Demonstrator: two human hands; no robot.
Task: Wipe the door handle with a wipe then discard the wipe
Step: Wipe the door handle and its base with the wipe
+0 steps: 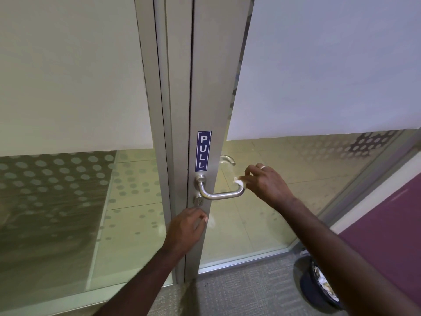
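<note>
I face a glass-walled office front, frosted panels (68, 71) above and dotted film below, with grey carpet (239, 290) at the foot. Left of centre stands the aluminium door frame (205, 99) bearing a blue PULL sign (203, 150). My left hand (188, 229) rests against the frame just below the keyhole (199, 202), fingers curled and holding nothing I can see. The door handle (222, 195) runs left to right, its long bar level, its free end bending away at the right. My right hand (265, 184) sits at that right end, fingers pinched on the wipe (239, 181), which touches the bend. I judge the wiping stroke must travel leftwards along the bar. A dark bin (316, 283) waits low and near on the right for discarding.
</note>
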